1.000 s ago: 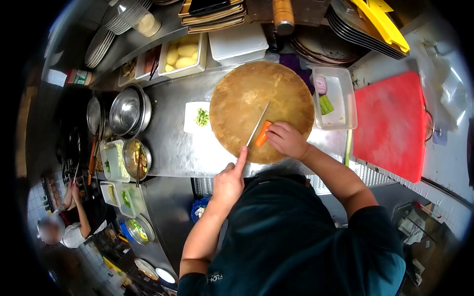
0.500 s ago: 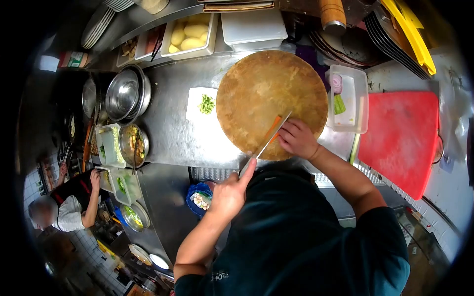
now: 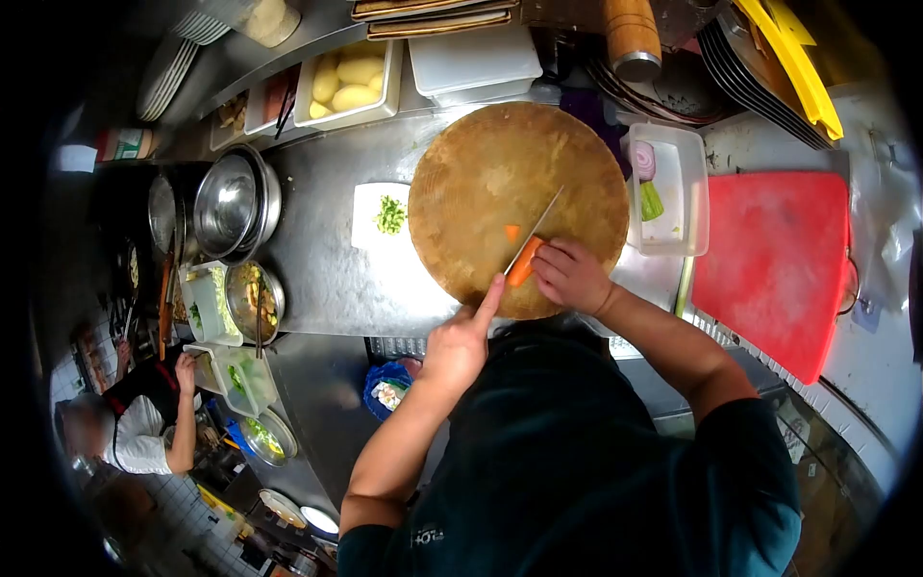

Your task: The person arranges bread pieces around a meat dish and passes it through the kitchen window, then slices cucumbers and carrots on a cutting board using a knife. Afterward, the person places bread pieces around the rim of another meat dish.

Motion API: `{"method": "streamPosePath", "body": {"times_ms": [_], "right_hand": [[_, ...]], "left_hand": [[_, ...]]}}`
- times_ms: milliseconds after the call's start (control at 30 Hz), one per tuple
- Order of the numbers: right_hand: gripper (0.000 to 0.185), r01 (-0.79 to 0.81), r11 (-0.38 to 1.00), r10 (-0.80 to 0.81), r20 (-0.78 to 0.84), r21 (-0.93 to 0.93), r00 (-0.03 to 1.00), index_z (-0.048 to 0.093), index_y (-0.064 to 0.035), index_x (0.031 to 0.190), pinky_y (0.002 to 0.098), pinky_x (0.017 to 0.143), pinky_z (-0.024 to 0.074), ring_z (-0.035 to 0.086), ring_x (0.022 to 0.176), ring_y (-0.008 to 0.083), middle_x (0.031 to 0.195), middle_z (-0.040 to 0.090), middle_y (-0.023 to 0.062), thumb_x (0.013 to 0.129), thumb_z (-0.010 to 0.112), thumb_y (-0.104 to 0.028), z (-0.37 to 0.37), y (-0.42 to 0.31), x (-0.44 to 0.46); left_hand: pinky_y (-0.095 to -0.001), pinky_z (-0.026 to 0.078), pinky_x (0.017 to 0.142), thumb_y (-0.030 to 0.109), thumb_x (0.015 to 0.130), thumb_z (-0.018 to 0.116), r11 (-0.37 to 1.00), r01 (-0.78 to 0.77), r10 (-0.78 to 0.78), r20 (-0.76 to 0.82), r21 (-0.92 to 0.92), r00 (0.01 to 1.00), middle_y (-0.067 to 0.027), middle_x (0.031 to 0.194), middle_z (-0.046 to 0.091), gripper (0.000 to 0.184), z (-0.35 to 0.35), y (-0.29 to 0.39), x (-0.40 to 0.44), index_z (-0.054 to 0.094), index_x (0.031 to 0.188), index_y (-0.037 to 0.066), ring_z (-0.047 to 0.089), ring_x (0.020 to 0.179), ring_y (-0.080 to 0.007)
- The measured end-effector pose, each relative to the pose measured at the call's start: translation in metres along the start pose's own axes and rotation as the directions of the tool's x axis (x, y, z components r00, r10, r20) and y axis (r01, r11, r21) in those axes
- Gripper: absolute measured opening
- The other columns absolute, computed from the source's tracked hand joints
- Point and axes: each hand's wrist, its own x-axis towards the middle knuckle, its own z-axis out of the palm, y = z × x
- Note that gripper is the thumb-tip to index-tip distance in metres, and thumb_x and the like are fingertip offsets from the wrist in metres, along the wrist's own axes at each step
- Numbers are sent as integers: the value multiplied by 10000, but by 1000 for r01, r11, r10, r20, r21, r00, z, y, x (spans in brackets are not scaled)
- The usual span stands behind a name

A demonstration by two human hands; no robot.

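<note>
Orange carrot (image 3: pixel 525 263) lies pinned by the right grip (image 3: pixel 573 276); left grip (image 3: pixel 459 350) clasps a knife (image 3: pixel 536 230).

I see room for a hand along the far edge of the chopping board (image 3: pixel 471 163). Toward its near edge, the knife (image 3: pixel 536 230), carrot (image 3: pixel 522 266), left hand (image 3: pixel 458 348) and right hand (image 3: pixel 573 276) block my way. A tub (image 3: pixel 681 213) stands close at its right edge.

the left grip (image 3: pixel 456 352) hides the knife's (image 3: pixel 536 230) handle
</note>
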Motion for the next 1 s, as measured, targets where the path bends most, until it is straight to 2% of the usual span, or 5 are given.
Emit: {"method": "streamPosePath", "body": {"times_ms": [133,400,600,800,1000], "right_hand": [[336,-40,999,40,-12,38,999,703,-54,1107,396,1015,521,616,1135,288,1193,659,78,793,765,-156,2,0,-1],[371,11,1000,-11,23,-11,1000,691,-58,1147,383,1001,524,623,1147,284,1227,662,84,798,760,-162,-4,0,5],[383,-43,998,41,48,35,998,688,-72,1159,380,999,525,624,1149,286,1227,660,87,797,771,-165,4,1,-3],[360,-83,993,81,28,82,996,685,-69,1143,380,1001,522,622,1144,285,1225,658,89,804,762,-161,2,2,0],[329,-33,997,31,34,63,999,691,-62,1100,387,1006,524,622,1115,284,1205,653,85,787,754,-144,-1,2,5]], "left_hand": [[-519,580,647,-41,834,626,1000,5,-6,20,23,1000,-188,801,615,897,-17,11,-19,370,1647,240,667,669,-413],[-507,573,591,-48,824,599,1000,-8,6,56,25,998,-193,793,602,936,-21,14,-40,339,1666,267,671,622,-391],[-493,570,586,-59,813,599,1000,2,-4,75,23,997,-181,798,607,951,-24,7,-59,336,1668,266,673,617,-378],[-489,567,579,-60,813,602,1000,-2,3,79,-7,997,-175,794,613,956,-21,5,-36,331,1670,265,670,601,-367],[-495,575,591,-53,822,606,1000,-22,22,56,-2,998,-174,788,622,962,-10,-3,-30,305,1677,270,677,610,-373]]}}
